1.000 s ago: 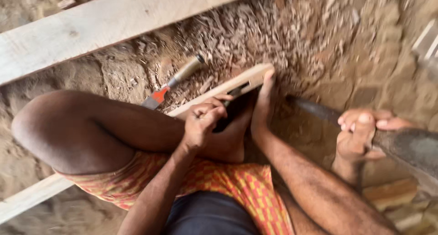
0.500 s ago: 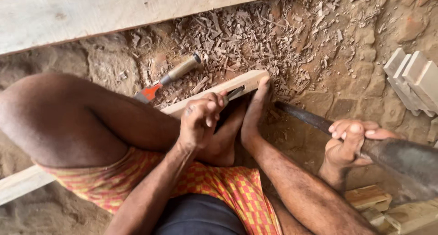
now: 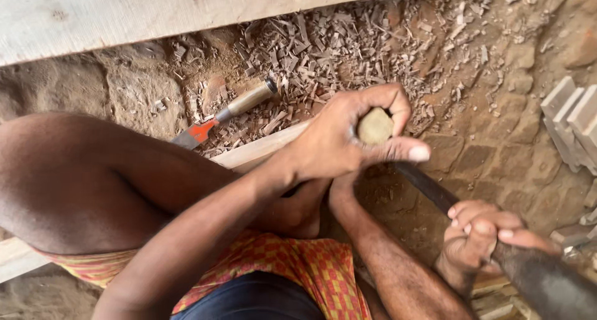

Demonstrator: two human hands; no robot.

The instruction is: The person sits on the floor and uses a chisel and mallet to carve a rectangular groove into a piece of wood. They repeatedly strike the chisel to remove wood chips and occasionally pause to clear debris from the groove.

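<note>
Since half a second ago the left hand (image 3: 348,137) has come up from the wooden strip (image 3: 261,149) and now closes around a tool handle (image 3: 375,126), whose round butt end points up at the camera, so its long axis runs down toward the strip and its lower end is hidden. The right hand (image 3: 476,236) stays low at the near right, wrapped around a dark mallet (image 3: 541,279) that lies diagonally from far left to near right. A second chisel (image 3: 227,114) lies apart on the wood chips (image 3: 323,40).

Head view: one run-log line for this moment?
left hand: grips round wooden handle end | right hand: grips dark metal bar | orange-necked chisel: on ground
</note>
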